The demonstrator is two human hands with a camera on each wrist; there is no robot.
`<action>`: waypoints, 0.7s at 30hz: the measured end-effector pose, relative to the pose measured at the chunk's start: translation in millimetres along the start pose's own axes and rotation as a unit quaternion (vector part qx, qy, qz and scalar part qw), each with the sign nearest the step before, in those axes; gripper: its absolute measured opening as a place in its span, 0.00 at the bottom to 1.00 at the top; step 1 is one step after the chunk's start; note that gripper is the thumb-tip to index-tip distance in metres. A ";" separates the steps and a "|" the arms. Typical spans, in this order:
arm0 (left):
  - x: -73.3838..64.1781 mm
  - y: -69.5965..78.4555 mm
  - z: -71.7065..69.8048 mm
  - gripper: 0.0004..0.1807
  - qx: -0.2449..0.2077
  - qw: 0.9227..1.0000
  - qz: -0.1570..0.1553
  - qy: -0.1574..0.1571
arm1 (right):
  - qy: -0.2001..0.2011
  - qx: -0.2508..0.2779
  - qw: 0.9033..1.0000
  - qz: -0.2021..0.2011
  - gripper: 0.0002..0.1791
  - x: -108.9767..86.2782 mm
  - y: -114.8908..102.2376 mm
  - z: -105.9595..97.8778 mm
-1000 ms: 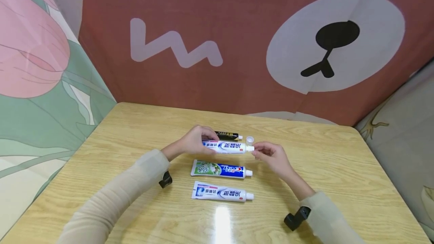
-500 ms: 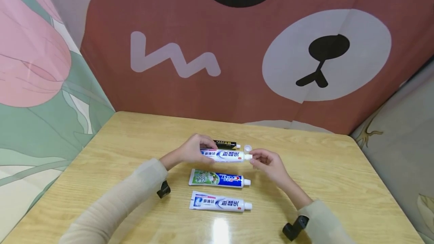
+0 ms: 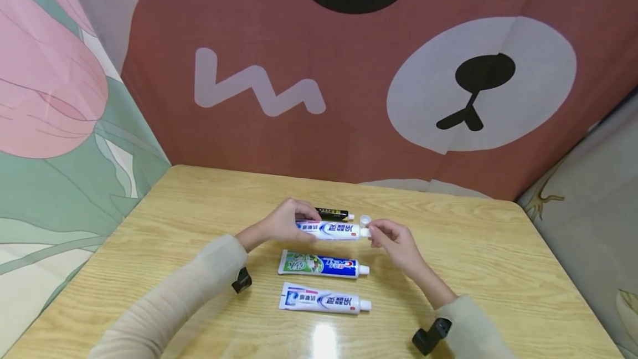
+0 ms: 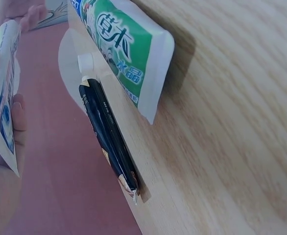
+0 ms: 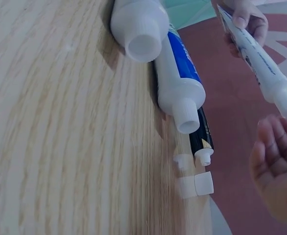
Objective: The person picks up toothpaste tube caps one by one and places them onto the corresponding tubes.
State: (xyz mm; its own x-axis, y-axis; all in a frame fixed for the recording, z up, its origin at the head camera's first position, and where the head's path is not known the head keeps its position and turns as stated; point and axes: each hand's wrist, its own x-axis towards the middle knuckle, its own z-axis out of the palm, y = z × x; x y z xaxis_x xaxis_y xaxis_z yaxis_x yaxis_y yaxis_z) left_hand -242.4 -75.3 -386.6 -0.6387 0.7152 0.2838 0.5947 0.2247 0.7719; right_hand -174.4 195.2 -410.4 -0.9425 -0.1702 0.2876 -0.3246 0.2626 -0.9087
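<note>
My left hand (image 3: pixel 289 220) grips a white-and-blue toothpaste tube (image 3: pixel 331 230) round its crimped end, holding it above the table. At the other end, my right hand (image 3: pixel 401 242) has thumb and fingertips at the tube's white cap (image 3: pixel 365 232). In the right wrist view the fingers curl under this cap (image 5: pixel 284 104), with part of the hand cut off by the frame. Behind the held tube lies a black toothpaste tube (image 4: pixel 109 132), its bare nozzle (image 5: pixel 203 156) showing. Its left end is hidden by my left hand in the head view.
A loose white cap (image 3: pixel 365 220) stands by the black tube's nozzle. Closer to me lie a green-and-blue toothpaste tube (image 3: pixel 319 263) and a second white-and-blue tube (image 3: pixel 321 298), both capped. A printed cloth (image 3: pixel 349 126) hangs behind the wooden table (image 3: pixel 209 193).
The head view has tilted up a little, so everything sits lower in it. My right thumb and fingers have shifted slightly at the cap. The left hand keeps its grip on the tube.
</note>
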 end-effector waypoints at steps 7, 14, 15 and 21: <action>-0.7 6.5 -0.4 0.16 0.018 1.000 -0.007 -0.002 | -0.001 -0.023 1.000 0.009 0.07 -2.2 -13.0 1.2; 0.4 3.9 -1.8 0.17 0.029 1.000 -0.011 -0.006 | 0.005 -0.019 0.999 0.032 0.18 2.0 -0.5 1.9; 0.4 4.2 -2.2 0.17 0.030 1.000 -0.009 -0.005 | -0.002 -0.006 1.000 0.020 0.15 1.3 -0.1 0.8; 0.6 5.2 -3.0 0.17 0.024 1.000 -0.010 -0.002 | -0.026 0.015 0.999 -0.025 0.14 -3.1 0.1 -4.3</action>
State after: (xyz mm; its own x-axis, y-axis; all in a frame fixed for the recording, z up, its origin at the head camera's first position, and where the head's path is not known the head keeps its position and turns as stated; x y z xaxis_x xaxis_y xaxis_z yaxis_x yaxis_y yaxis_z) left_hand -241.1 -75.7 -380.8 -0.6487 0.7132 0.2656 0.6040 0.2701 0.7498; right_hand -171.8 199.8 -410.1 -0.9196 -0.2317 0.3172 -0.3677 0.2233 -0.9028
